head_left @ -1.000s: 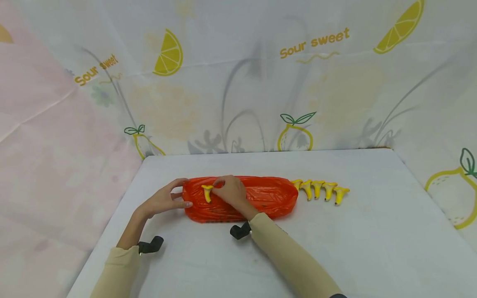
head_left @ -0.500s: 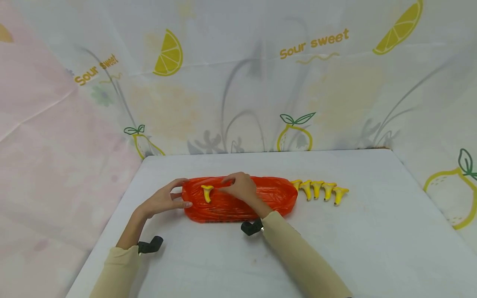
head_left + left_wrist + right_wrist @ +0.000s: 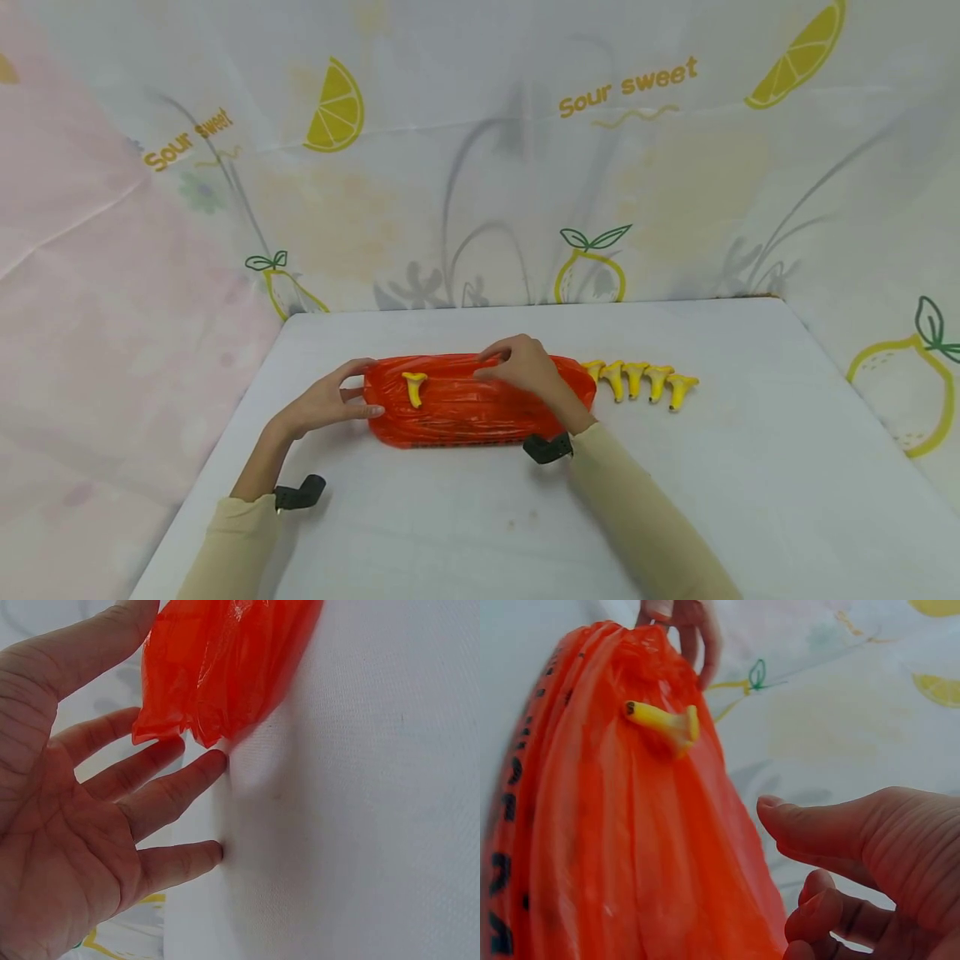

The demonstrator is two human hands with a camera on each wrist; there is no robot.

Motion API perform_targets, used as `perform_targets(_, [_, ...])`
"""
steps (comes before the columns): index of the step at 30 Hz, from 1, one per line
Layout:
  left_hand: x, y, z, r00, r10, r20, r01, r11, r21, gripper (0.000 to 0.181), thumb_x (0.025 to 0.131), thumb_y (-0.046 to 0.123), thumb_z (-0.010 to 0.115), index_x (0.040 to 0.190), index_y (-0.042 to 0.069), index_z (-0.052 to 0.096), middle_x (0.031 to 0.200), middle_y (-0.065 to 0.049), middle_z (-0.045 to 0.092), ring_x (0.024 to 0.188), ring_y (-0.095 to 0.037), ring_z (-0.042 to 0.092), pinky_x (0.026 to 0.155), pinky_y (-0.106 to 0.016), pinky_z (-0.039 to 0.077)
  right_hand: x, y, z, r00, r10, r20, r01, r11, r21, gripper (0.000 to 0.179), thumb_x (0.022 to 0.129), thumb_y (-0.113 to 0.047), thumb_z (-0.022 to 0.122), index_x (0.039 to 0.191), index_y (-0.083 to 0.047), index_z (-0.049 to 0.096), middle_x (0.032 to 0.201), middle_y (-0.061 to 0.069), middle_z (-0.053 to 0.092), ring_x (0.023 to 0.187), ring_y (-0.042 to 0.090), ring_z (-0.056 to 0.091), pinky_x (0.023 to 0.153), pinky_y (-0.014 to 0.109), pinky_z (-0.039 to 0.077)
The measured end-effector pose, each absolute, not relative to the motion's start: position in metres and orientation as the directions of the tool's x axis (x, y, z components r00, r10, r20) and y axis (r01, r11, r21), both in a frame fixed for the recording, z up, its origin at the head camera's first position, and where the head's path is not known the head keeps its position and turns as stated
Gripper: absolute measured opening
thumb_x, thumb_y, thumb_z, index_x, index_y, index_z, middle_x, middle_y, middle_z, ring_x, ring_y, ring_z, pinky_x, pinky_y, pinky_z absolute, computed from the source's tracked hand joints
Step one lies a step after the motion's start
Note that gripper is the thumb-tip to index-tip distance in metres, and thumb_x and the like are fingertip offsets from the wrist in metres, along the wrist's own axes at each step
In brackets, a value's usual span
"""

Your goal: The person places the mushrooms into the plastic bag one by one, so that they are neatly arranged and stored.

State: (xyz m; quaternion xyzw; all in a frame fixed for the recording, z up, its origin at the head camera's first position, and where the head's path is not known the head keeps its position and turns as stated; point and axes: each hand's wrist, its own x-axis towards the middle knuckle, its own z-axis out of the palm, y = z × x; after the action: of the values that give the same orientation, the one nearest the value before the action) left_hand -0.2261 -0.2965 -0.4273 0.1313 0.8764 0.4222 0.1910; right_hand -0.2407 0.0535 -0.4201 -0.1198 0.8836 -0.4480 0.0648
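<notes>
A red plastic bag (image 3: 457, 417) lies lengthwise on the white table, with dark print along its near edge. On top of its left part rests one yellow chanterelle-like mushroom (image 3: 415, 388), its flared cap away from me. My left hand (image 3: 322, 407) is at the bag's left end, the thumb on the near side. In the left wrist view its fingers (image 3: 174, 795) are spread and fairly straight, some touching the bag. Over the bag's right half hovers my right hand (image 3: 528, 367), fingers loosely bent. The right wrist view shows nothing held in that hand (image 3: 877, 862).
Several more yellow mushrooms (image 3: 656, 382) stand in a row just right of the bag, the leftmost partly hidden behind it. A white cloth covers the table (image 3: 420, 517). Behind rises a lemon-printed curtain (image 3: 465, 183), with a pink part (image 3: 90, 300) at left.
My right hand has let go of the mushroom on the bag and moved right, away from it. The left hand and the bag hold their places.
</notes>
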Motion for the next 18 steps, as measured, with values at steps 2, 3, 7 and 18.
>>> perform_targets(2, [-0.226, -0.297, -0.427, -0.894, 0.388, -0.225, 0.069, 0.615, 0.786, 0.085, 0.083, 0.037, 0.079, 0.151, 0.015, 0.032, 0.154, -0.018, 0.032, 0.133, -0.051, 0.039, 0.095, -0.057, 0.048, -0.24, 0.06, -0.417, -0.964, -0.266, -0.009, -0.146, 0.559, -0.816, 0.029, 0.082, -0.029, 0.082, 0.106, -0.014, 0.078, 0.094, -0.001, 0.069, 0.081, 0.021, 0.053, 0.064, 0.03, 0.045])
perform_targets(3, [-0.226, -0.297, -0.427, -0.894, 0.386, -0.226, 0.068, 0.618, 0.783, 0.086, 0.083, 0.038, 0.079, 0.151, 0.015, 0.032, 0.154, -0.018, 0.032, 0.133, -0.05, 0.039, 0.095, -0.057, 0.048, -0.24, 0.064, -0.416, -0.964, -0.264, -0.013, -0.141, 0.554, -0.82, 0.029, 0.082, -0.029, 0.082, 0.106, -0.013, 0.078, 0.097, 0.0, 0.069, 0.083, 0.021, 0.054, 0.065, 0.031, 0.046])
perform_targets(7, [-0.224, -0.298, -0.427, -0.896, 0.381, -0.229, 0.066, 0.623, 0.78, 0.087, 0.083, 0.039, 0.079, 0.151, 0.015, 0.031, 0.155, -0.018, 0.031, 0.134, -0.05, 0.038, 0.095, -0.057, 0.048, -0.237, 0.078, -0.412, -0.963, -0.268, -0.027, -0.125, 0.533, -0.837, 0.031, 0.082, -0.029, 0.082, 0.108, -0.012, 0.077, 0.098, 0.0, 0.068, 0.083, 0.021, 0.054, 0.064, 0.031, 0.046])
perform_targets(18, [-0.225, -0.297, -0.427, -0.891, 0.399, -0.217, 0.081, 0.609, 0.789, 0.085, 0.083, 0.037, 0.078, 0.151, 0.014, 0.031, 0.154, -0.018, 0.03, 0.133, -0.05, 0.038, 0.096, -0.056, 0.047, -0.228, 0.129, -0.4, -0.974, -0.22, -0.049, -0.09, 0.577, -0.812, 0.033, 0.082, -0.03, 0.08, 0.109, -0.011, 0.077, 0.083, 0.004, 0.062, 0.076, 0.022, 0.052, 0.06, 0.03, 0.041])
